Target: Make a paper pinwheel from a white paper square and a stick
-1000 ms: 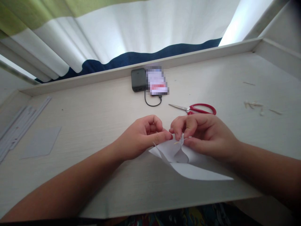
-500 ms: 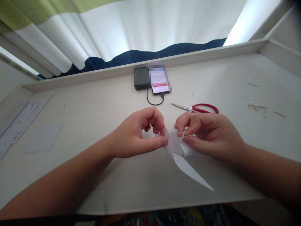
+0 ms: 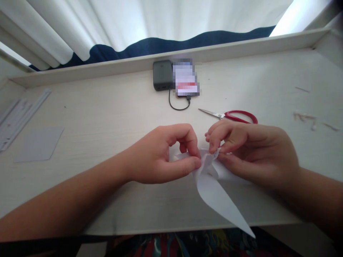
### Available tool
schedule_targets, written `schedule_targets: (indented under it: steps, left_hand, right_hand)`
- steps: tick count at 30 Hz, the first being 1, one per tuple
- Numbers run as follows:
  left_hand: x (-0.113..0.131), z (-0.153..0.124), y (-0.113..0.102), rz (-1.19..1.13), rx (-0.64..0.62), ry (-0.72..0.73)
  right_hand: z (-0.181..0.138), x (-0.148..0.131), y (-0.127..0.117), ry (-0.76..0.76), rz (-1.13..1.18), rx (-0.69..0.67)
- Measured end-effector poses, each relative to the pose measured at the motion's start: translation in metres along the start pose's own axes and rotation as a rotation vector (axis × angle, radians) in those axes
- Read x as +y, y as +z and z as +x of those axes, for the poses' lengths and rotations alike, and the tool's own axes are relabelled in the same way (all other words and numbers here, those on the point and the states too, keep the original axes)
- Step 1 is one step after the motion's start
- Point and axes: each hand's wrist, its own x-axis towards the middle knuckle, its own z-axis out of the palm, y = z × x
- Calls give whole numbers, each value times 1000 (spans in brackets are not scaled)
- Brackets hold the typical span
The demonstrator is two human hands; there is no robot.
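Between my hands is a piece of white paper (image 3: 218, 198), curled and gathered near its middle, with one pointed corner hanging down over the table's front edge. My left hand (image 3: 166, 155) pinches the paper between thumb and forefinger. A little to the right, my right hand (image 3: 249, 150) grips a gathered bit of the same paper with thumb and fingertips. The spot where the paper bunches is partly hidden by my fingers. Just behind my right hand lies a pair of scissors (image 3: 222, 115) with red handles, blades pointing left.
A dark power bank (image 3: 163, 75) and a cabled phone (image 3: 186, 78) lie at the back. At left are a square of paper (image 3: 40, 144) and several white strips (image 3: 25, 117). Small pale scraps (image 3: 304, 117) lie at right. A raised rim (image 3: 107, 67) edges the table (image 3: 112, 121).
The view has tilted and shifted slightly. The paper's gathered part is drawn closer between my fingers, and its pointed corner hangs lower. The yellowish bit seen by my right fingertips is now hidden.
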Motion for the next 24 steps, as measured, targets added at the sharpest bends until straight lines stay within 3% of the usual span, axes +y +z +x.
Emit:
schedule_targets:
  steps: [10,24]
  left_hand:
    - [-3,2,-2,-48,-52,28]
    - [-3,3,1,-78,-80,11]
  right_hand:
    - [1,-3,0,-75,-71,-68]
    - [-1,-6,2,-8,-25,-89]
